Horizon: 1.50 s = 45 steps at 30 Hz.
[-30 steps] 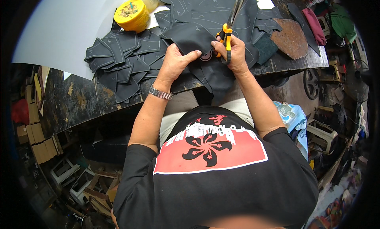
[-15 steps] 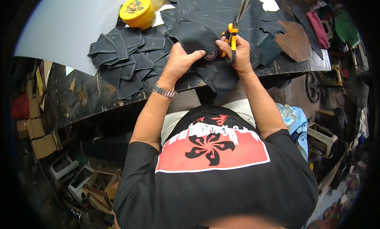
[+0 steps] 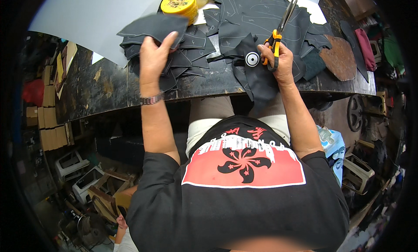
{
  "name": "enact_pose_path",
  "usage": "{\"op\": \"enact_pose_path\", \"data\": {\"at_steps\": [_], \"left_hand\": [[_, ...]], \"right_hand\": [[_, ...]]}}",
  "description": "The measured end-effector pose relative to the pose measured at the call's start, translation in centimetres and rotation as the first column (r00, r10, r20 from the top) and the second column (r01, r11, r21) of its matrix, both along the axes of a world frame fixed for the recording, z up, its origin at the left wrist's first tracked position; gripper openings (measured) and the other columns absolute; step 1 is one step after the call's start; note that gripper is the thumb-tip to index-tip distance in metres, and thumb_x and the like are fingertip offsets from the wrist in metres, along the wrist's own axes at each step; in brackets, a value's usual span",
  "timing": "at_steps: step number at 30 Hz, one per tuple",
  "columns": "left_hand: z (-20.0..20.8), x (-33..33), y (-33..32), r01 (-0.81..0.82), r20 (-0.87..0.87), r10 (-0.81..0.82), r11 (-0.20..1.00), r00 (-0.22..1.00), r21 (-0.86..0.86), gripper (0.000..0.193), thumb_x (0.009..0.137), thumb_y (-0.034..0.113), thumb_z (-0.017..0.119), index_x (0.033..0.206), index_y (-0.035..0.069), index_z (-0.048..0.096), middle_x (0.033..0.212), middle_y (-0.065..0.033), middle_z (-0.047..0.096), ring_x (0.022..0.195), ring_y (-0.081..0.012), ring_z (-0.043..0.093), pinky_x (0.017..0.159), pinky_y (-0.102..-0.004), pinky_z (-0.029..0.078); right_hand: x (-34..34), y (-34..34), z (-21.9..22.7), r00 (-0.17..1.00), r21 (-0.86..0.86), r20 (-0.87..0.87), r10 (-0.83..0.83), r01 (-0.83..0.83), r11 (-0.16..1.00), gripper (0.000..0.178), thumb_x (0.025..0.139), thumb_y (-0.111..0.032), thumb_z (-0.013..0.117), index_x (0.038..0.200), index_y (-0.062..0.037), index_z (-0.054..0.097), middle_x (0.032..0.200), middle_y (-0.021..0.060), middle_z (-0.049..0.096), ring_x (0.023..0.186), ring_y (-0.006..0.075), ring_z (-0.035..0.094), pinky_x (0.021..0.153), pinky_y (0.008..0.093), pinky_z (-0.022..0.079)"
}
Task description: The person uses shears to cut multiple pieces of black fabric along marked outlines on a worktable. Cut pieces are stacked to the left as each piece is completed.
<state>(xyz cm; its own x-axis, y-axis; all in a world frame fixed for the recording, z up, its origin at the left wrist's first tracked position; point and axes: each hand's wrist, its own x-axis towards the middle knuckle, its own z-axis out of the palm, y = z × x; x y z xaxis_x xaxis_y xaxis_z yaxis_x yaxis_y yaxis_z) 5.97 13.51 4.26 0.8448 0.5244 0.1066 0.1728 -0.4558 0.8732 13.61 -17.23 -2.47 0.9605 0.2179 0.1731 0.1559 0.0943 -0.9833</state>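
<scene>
My left hand (image 3: 153, 62) grips a cut piece of dark leather-like material (image 3: 153, 26) by its near edge, over a pile of similar cut pieces (image 3: 193, 41) on the left. In my right hand (image 3: 281, 62) is a pair of scissors (image 3: 277, 34) with yellow and black handles, blades pointing up and away from me. Below that hand a loose dark scrap (image 3: 261, 84) hangs over the table's front edge. A round black and white disc (image 3: 252, 59) shows beside my right fingers. A larger dark sheet (image 3: 265, 17) with pale drawn outlines lies beyond.
A yellow round tub (image 3: 179, 4) stands behind the pile. The black worn table (image 3: 100, 93) carries a white sheet (image 3: 87, 17) at the back left and a brown rounded board (image 3: 338, 58) at the right. White stools (image 3: 72, 165) and boxes (image 3: 50, 117) are on the floor. Another person's hand (image 3: 121, 221) shows at lower left.
My left hand has moved left with the cut piece, from beside the scissors to over the pile. The disc is now uncovered. My right hand still holds the scissors.
</scene>
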Motion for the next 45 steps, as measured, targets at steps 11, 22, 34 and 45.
{"op": "enact_pose_path", "data": {"at_steps": [11,22,34,45], "left_hand": [[-1.3,-7.4,-6.1,0.215,0.051,-0.213,0.976,0.976,-0.028,0.043,0.085,0.01,0.07,0.126,0.005,0.058,0.088,-0.0076,0.068,0.078,-0.0106,0.063,0.068,-0.0257,0.052],[-4.8,-7.0,-14.6,0.527,0.14,-0.508,0.832,0.85,-0.176,0.054,0.084,0.002,0.068,0.134,0.003,0.05,0.117,-0.0101,0.06,0.106,-0.0184,0.06,0.092,-0.0298,0.051],[-5.8,-4.4,-14.5,0.536,0.136,-0.611,0.538,0.78,-0.651,0.05,0.086,0.006,0.068,0.133,0.004,0.05,0.087,-0.0004,0.058,0.074,-0.004,0.058,0.07,-0.0201,0.048],[-6.1,-2.2,-15.2,0.587,0.221,-0.552,0.678,0.804,-0.442,0.047,0.082,-0.004,0.066,0.127,0.006,0.059,0.106,0.0015,0.056,0.069,0.001,0.045,0.062,-0.0155,0.042]], "right_hand": [[-0.1,0.1,0.0,1.0,0.05,-0.004,0.011,-0.011,0.999,0.021,0.08,-0.017,0.078,0.081,-0.0043,0.061,0.067,-0.0027,0.055,0.057,0.0041,0.05,0.053,0.0192,0.041],[-0.9,-2.2,1.4,0.985,0.315,-0.172,0.013,0.042,0.948,0.022,0.08,-0.015,0.076,0.09,-0.0008,0.063,0.071,0.004,0.062,0.06,0.0117,0.06,0.059,0.024,0.05],[-2.9,-5.6,0.1,0.971,0.244,-0.19,-0.144,0.189,0.951,0.021,0.08,-0.014,0.075,0.09,-0.0011,0.061,0.073,0.0033,0.06,0.06,0.0104,0.059,0.058,0.0233,0.05],[-2.8,-6.5,0.4,0.974,0.311,-0.213,-0.08,0.145,0.939,0.019,0.081,-0.015,0.074,0.087,-0.0017,0.063,0.07,0.0042,0.061,0.061,0.0127,0.06,0.06,0.0258,0.051]]}}
